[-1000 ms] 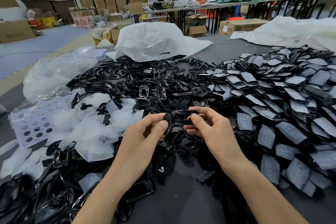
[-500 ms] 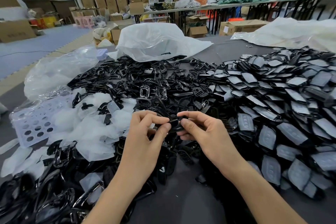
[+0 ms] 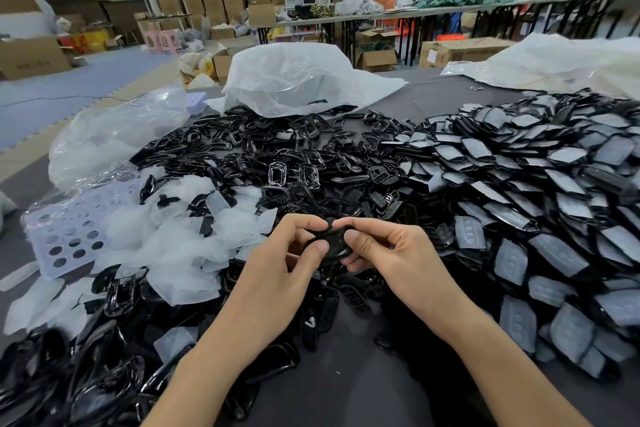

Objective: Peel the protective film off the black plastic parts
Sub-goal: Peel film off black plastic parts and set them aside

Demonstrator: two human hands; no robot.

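Observation:
My left hand (image 3: 277, 267) and my right hand (image 3: 391, 253) meet over the middle of the table, both pinching one small black plastic part (image 3: 334, 241) between thumbs and fingers. Most of the part is hidden by my fingertips, and I cannot tell whether film is on it. To the right lies a big heap of film-covered black parts (image 3: 519, 201) with grey film facing up. A pile of bare glossy black frames (image 3: 277, 156) spreads behind my hands. Peeled translucent film pieces (image 3: 180, 236) lie heaped at the left.
A lilac perforated tray (image 3: 65, 232) sits at the left under a clear bag (image 3: 114, 139). White plastic bags (image 3: 294, 80) lie at the back and far right. More black parts (image 3: 86, 374) crowd the near left corner. Grey tabletop (image 3: 346, 392) shows between my forearms.
My hands have closed together on the black part and lifted it slightly; the part has turned from edge-on between my fingers to being held flat by both thumbs.

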